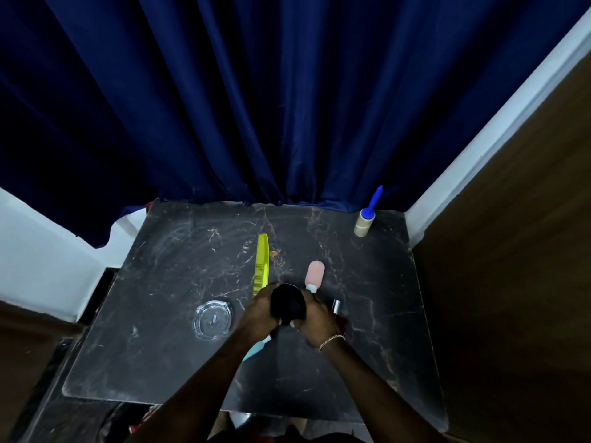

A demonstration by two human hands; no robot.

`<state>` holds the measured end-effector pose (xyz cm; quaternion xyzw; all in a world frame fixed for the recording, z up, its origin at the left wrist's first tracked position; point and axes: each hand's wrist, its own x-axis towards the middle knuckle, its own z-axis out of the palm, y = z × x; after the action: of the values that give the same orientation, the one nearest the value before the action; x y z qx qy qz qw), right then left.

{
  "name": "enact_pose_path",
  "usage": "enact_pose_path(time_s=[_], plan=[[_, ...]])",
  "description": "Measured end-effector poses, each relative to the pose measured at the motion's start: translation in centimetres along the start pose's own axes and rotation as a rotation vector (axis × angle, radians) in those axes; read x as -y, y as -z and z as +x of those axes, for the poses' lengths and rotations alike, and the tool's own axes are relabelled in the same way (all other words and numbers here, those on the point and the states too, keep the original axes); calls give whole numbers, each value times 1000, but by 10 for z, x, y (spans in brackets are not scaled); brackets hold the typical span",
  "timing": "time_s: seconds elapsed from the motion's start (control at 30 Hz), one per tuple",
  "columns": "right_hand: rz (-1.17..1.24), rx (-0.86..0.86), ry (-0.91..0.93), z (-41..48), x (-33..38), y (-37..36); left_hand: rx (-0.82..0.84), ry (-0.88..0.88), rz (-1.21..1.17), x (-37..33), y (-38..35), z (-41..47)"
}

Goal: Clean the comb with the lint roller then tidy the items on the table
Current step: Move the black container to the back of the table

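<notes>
A yellow-green comb [261, 263] lies flat near the middle of the dark marble table [160, 362]. The lint roller [363, 223], blue handle up, stands upright at the far right corner, well away from both hands. My left hand [257, 311] and my right hand [315, 318] both grip a round black object [287, 303] held just above the table, near the comb's near end. What the black object is cannot be made out.
A clear glass ashtray [212, 319] sits left of my hands. A pink bottle [314, 275] lies just beyond my right hand, with a small metallic item [335, 306] beside it. Something light blue [256, 346] shows under my left wrist. Blue curtain behind; wooden panel right.
</notes>
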<state>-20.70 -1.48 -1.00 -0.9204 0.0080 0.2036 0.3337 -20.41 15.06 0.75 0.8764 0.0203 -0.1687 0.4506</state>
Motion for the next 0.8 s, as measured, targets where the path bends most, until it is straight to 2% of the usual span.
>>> enact_pose_path(time_s=[0.3, 0.53, 0.8], plan=[[135, -83, 78, 5, 14, 5, -19, -10, 5, 7, 19, 2], [146, -150, 210, 36, 69, 17, -100, -67, -19, -3, 72, 22], [117, -147, 228, 79, 140, 8, -173, -110, -7, 13, 144, 45]])
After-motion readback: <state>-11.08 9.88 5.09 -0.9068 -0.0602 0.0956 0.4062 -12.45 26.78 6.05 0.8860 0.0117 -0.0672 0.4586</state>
